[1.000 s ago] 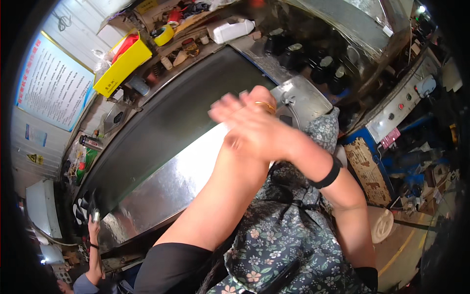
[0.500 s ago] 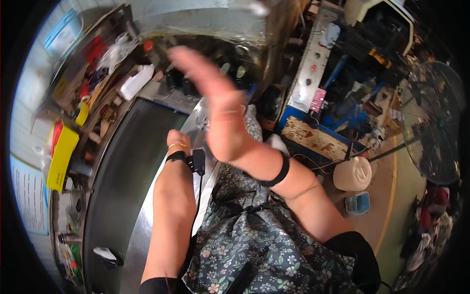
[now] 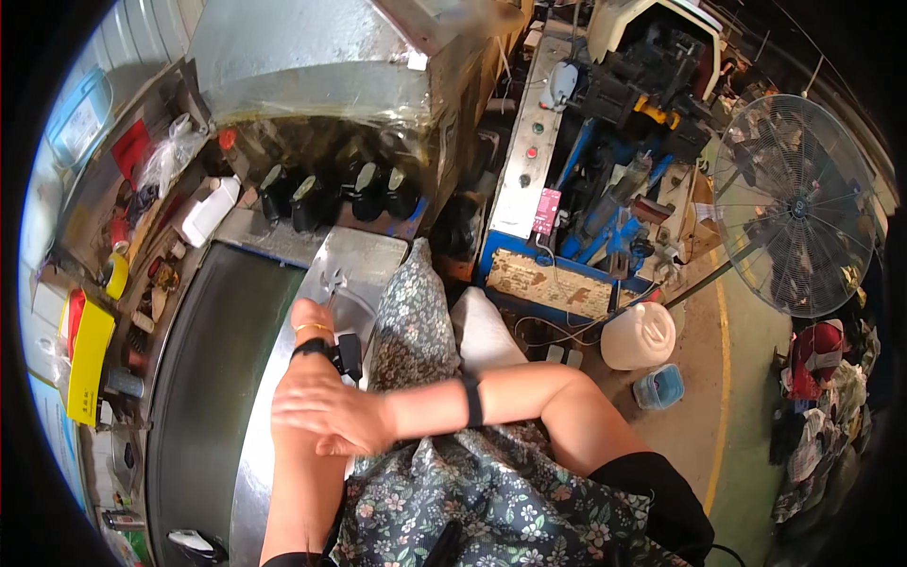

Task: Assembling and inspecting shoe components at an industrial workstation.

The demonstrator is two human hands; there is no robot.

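My right hand [image 3: 331, 413] lies across my left forearm [image 3: 300, 482], its fingers stretched out flat, slightly smeared by motion, and holding nothing. Beyond it, my left hand [image 3: 310, 316] rests over the shiny metal table edge [image 3: 257, 463], with a thin gold band at its wrist end. Its fingers are hidden. A black strap with a small black box [image 3: 350, 356] sits on my left wrist, and a black band [image 3: 471, 401] is round my right forearm. Beside my left hand runs a dark conveyor belt [image 3: 213, 378].
Several black, rounded shoe-like items [image 3: 307, 203] stand at the belt's far end under a metal hood [image 3: 312, 71]. A cluttered shelf with a yellow box [image 3: 90, 359] lines the left. At right are a blue-framed machine [image 3: 557, 283], a white bucket [image 3: 639, 337] and a large fan [image 3: 798, 206].
My right hand has come down from its raised place ahead onto my left forearm. The view has shifted, showing more of the hood and the black items. My left arm stays much the same.
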